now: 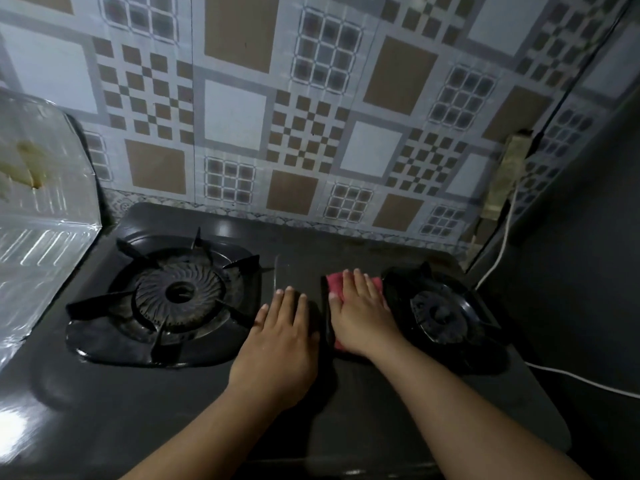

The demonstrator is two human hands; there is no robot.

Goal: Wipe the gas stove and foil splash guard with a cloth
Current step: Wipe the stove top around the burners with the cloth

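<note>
A black two-burner gas stove (pixel 298 244) fills the lower view. Its large left burner (pixel 178 294) has a black pan support, and the smaller right burner (pixel 440 311) sits near the right edge. My right hand (pixel 362 313) lies flat on a red cloth (pixel 375 282), pressing it to the stove top between the burners, just left of the right burner. My left hand (pixel 280 336) rests flat on the bare stove surface beside it, fingers together, holding nothing. A silver foil splash guard (pixel 38 209) stands at the left, with a yellowish stain near its top.
A patterned tile wall (pixel 311 116) runs behind the stove. A dark panel (pixel 588 237) closes the right side. A white cable (pixel 498 258) hangs along the right corner and runs across the counter at the right, below a wall fitting (pixel 509 171).
</note>
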